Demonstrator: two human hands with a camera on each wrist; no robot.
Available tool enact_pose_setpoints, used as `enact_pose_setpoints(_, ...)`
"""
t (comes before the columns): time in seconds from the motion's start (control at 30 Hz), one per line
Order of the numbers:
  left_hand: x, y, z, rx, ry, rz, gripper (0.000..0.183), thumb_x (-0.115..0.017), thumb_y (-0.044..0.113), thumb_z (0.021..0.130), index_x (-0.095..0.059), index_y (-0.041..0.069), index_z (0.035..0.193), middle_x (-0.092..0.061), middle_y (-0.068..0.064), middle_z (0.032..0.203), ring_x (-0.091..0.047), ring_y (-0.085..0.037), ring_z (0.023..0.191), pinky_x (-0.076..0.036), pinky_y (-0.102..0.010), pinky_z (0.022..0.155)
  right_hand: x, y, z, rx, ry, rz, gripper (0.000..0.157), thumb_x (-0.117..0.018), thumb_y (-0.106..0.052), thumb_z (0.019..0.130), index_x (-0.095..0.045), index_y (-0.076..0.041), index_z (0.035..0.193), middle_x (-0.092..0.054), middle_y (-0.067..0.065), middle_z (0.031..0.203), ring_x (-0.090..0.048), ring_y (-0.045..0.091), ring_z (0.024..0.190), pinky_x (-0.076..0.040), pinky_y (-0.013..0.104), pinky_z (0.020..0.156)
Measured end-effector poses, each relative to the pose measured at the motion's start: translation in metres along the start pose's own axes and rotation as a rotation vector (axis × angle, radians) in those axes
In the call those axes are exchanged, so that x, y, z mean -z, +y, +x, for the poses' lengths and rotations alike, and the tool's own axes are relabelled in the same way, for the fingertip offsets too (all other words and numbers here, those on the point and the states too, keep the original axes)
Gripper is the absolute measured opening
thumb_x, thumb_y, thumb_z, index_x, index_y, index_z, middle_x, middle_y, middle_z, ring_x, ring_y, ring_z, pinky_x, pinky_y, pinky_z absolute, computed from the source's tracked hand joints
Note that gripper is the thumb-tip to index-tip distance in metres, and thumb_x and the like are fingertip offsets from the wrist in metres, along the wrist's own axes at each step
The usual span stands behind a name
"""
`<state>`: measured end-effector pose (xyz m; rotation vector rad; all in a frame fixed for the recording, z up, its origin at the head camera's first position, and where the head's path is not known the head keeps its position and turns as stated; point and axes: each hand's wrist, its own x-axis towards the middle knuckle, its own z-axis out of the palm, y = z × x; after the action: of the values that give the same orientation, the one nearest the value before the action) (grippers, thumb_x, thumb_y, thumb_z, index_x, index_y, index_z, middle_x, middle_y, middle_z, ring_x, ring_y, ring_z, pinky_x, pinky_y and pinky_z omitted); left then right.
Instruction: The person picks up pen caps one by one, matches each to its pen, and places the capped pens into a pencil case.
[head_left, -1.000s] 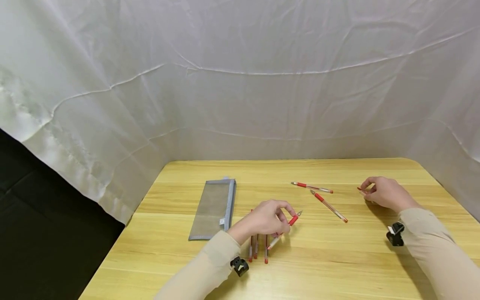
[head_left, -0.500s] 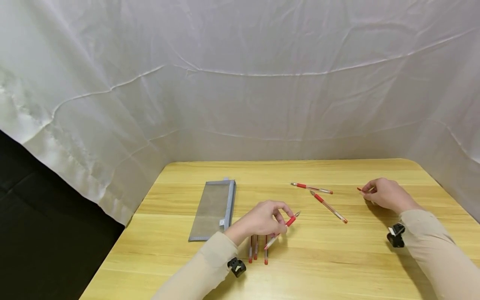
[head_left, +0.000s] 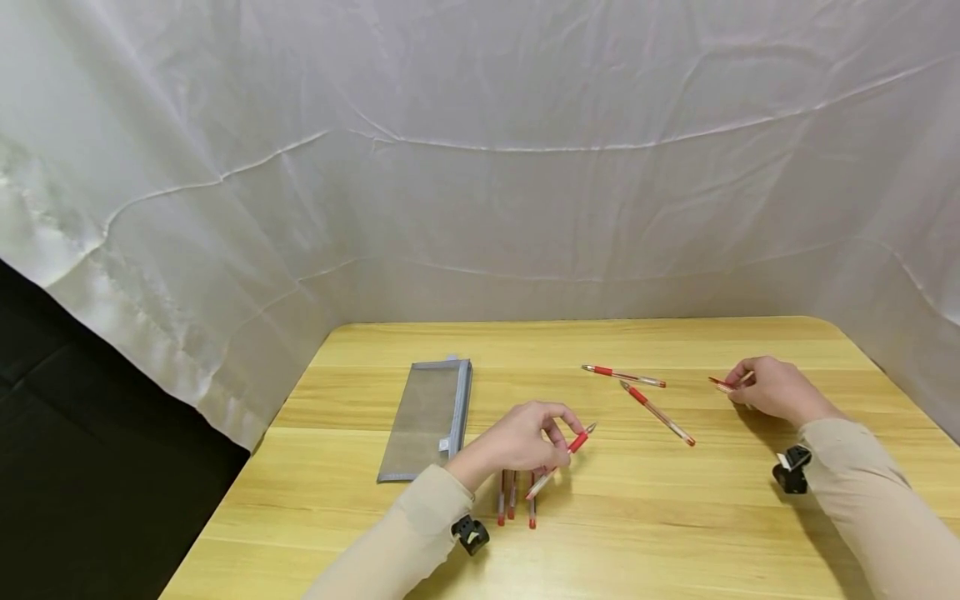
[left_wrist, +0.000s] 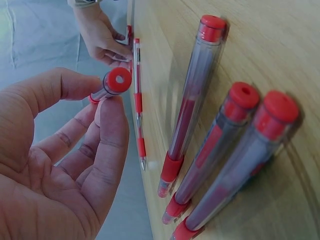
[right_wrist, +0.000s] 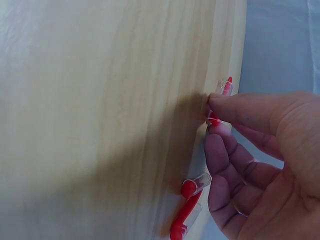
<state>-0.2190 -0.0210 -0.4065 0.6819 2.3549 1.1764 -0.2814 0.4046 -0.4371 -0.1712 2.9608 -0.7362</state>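
In the head view, my left hand point(head_left: 528, 437) pinches an uncapped red gel pen point(head_left: 579, 441) between thumb and fingertips, its metal tip pointing away to the right. The left wrist view shows that pen's red end point(left_wrist: 118, 80) at the thumb tip. Over at the right of the table, my right hand point(head_left: 768, 387) pinches a clear pen cap with a red clip point(head_left: 722, 384); the same cap point(right_wrist: 214, 119) is partly hidden by the thumb in the right wrist view. Two more pen caps point(right_wrist: 189, 188) lie on the wood below the fingers there.
Several uncapped red pens point(head_left: 532, 510) lie side by side under my left hand. Two others point(head_left: 622, 376) point(head_left: 660, 414) lie between the hands. A grey mesh zip pouch point(head_left: 425, 417) rests at the left. Pale curtains point(head_left: 525, 208) hang behind the wooden table point(head_left: 675, 533).
My left hand has shifted slightly left with its pen. My right hand stays in place, while the cap in its fingers shows more and has turned a little.
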Motion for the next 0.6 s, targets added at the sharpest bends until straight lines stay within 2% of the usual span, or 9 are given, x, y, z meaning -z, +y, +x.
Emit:
enact_pose_setpoints(0.33,0.0011,-0.0022,-0.0001,0.005,-0.003,-0.007,0.033,-0.075,0.0,0.091,-0.073,0.022,0.115,-0.071,-0.003,0.091,-0.062,-0.012,0.061,-0.05,-0.024,0.055,0.0011,-0.0048,-0.0018,-0.007,-0.021,0.002,0.021,-0.071,-0.012,0.095,-0.072,0.005,0.107,-0.068,0.007,0.083,-0.055,0.019,0.072,-0.043,0.034,0.066)
enact_pose_setpoints(0.6,0.0013,-0.0031,-0.0004,0.004,-0.009,-0.03,0.032,-0.075,-0.001,0.091,-0.073,0.02,0.115,-0.069,0.0,0.087,-0.063,-0.014,0.06,-0.057,-0.033,0.058,-0.0008,-0.0069,-0.0023,0.035,0.032,-0.05,0.02,-0.072,-0.02,0.099,-0.074,0.0,0.101,-0.069,0.005,0.081,-0.056,0.019,0.074,-0.042,0.033,0.068)
